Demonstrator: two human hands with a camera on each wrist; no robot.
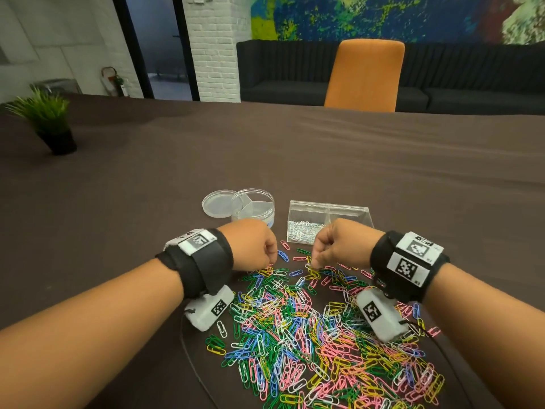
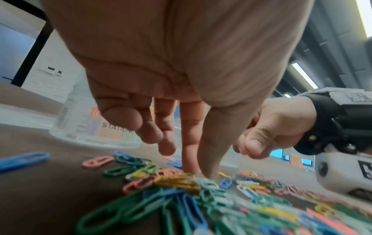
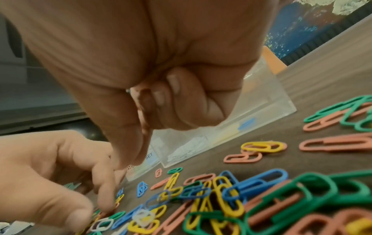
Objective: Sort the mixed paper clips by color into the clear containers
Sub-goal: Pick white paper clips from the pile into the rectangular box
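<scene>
The table (image 1: 295, 149) carries your pile of paper clips (image 1: 309, 335) at its near edge, below both wrists. Beyond the pile stand the rectangular box (image 1: 330, 221), holding white clips, and the round dish (image 1: 253, 205). Your left hand (image 1: 253, 243) presses straight fingertips (image 2: 207, 173) onto the pile's far edge. Your right hand (image 1: 336, 246) is curled; whether it pinches a clip cannot be determined.

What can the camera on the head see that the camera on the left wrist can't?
Only the head view shows the rectangular clear box with white clips in one compartment, the round divided container seen whole with its lid beside it, the potted plant and the orange chair.

Only the left wrist view shows the left hand from below, its fingers reaching down to touch the clips.

Both show the mixed pile of colored clips and the right hand.
</scene>
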